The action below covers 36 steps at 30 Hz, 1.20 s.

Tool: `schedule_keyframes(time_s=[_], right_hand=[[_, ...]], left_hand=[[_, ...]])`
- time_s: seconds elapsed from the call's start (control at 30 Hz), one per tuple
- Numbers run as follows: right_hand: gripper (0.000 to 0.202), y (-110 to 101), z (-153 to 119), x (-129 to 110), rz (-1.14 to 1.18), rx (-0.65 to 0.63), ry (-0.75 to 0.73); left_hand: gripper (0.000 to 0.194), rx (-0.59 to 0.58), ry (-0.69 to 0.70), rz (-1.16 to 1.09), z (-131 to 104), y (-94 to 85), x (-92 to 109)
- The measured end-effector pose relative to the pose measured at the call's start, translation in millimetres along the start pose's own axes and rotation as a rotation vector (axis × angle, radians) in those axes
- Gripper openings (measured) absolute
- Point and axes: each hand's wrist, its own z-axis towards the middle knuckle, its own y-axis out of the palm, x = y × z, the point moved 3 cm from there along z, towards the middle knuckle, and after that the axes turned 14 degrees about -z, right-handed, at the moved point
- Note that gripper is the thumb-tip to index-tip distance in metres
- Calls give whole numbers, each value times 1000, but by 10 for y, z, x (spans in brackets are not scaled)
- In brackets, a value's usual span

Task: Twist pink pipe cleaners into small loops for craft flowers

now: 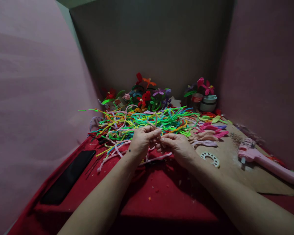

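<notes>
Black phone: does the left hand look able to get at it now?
Probably yes: the black phone lies uncovered on the left hand's side, though that hand seems busy pinching a pale pink stem.

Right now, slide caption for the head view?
Left hand and right hand meet before bright pipe cleaners, phone to the left, pink glue gun to the right.

Phone [68, 178] left, glue gun [267, 161] right, pipe cleaners [147, 122] between, flowers [147, 94] behind them.

Pretty dim shot tbh, walls look bowed near the edges, soft dark shadows under the forearms [105, 192].
</notes>
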Motion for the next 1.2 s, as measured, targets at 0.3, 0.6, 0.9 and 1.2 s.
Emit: schedule_keyframes(time_s=[0.3,0.6,0.9,1.2], right_hand=[[12,46,62,-120,0,-4,-52],[15,74,102,-32,23,30,-37],[17,-53,139,-3,-23,55,-22],[19,-66,40,-96,-183,-55,-63]], left_hand=[[26,-16,61,-40,20,-14,57],[28,131,11,21,-36,27,78],[11,-72,412,646,-61,71,208],[15,-355,620,1151,-124,130,357]])
